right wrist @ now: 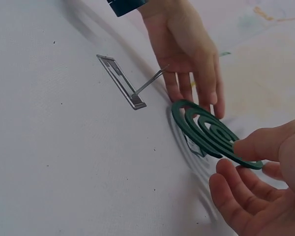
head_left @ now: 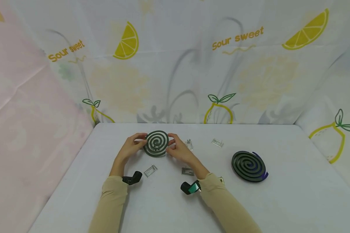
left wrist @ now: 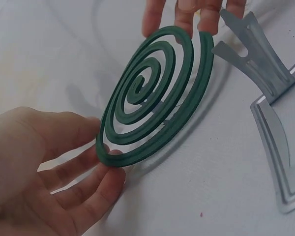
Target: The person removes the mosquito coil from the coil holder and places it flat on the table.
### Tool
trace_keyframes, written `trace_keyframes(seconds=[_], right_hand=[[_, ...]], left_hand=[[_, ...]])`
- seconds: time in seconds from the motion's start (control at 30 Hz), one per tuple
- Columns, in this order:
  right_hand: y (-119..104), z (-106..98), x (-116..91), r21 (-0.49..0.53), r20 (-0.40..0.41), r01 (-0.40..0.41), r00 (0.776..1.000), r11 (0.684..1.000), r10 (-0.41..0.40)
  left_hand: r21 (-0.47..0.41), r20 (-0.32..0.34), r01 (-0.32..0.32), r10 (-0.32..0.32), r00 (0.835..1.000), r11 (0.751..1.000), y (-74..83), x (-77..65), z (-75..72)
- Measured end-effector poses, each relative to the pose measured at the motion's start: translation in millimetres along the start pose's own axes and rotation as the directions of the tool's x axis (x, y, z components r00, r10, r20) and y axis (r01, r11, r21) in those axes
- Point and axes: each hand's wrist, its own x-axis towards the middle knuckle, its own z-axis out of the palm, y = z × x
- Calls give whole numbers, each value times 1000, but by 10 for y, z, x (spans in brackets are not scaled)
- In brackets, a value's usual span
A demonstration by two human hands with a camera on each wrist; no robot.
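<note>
Both hands hold a green mosquito coil (head_left: 156, 142) by opposite edges above the white table. My left hand (head_left: 131, 146) pinches its left rim; in the left wrist view, the thumb and fingers of that hand (left wrist: 54, 162) lie on either side of the rim. My right hand (head_left: 179, 148) pinches the right rim, with the thumb over the coil (right wrist: 201, 140) and fingers below in the right wrist view. Under the coil, a metal coil stand shows partly through the gaps. Another metal stand (head_left: 150, 170) lies near the left wrist, its bent prongs (left wrist: 260, 49) raised.
More metal stands lie near the right forearm (head_left: 187, 171), behind the right hand (head_left: 189, 144) and farther right (head_left: 218, 142). A dark round stack of mosquito coils (head_left: 249, 166) with purple at its edge lies to the right. A patterned cloth (head_left: 175, 64) hangs behind the table.
</note>
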Motion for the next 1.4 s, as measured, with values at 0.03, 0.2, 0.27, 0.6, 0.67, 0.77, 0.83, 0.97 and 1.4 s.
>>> trace_keyframes(seconds=[0.03, 0.2, 0.27, 0.6, 0.67, 0.77, 0.83, 0.97, 1.4], right_hand=[[-1, 3, 3, 6, -5, -1, 1000, 1000, 1], [15, 20, 13, 32, -29, 0, 1000, 999, 1], [26, 25, 19, 34, -36, 7, 999, 999, -6], [51, 44, 46, 29, -55, 16, 998, 999, -14], [55, 43, 47, 50, -57, 22, 998, 998, -19], [61, 43, 57, 87, -60, 36, 998, 996, -30], [65, 44, 60, 104, -60, 39, 998, 994, -32], [66, 50, 62, 122, -57, 44, 998, 992, -37], [82, 33, 95, 179, -46, 48, 998, 983, -40]], left_hand=[[-1, -6, -4, 4, 1000, 1000, -30, 17, 5], [-8, -19, -4, 4, 1000, 1000, -87, 50, 19], [-11, -24, 4, -4, 1000, 1000, -86, 49, 20], [-3, -52, 29, -29, 998, 1000, -51, 45, 5], [3, -51, 28, -28, 998, 1000, -47, 45, 3], [5, -56, 33, -32, 998, 999, -45, 46, 3], [9, -57, 29, -28, 998, 1000, -50, 46, 0], [19, -61, 29, -28, 998, 999, -56, 40, -13], [-12, -59, -1, 0, 998, 1000, 44, 13, -43]])
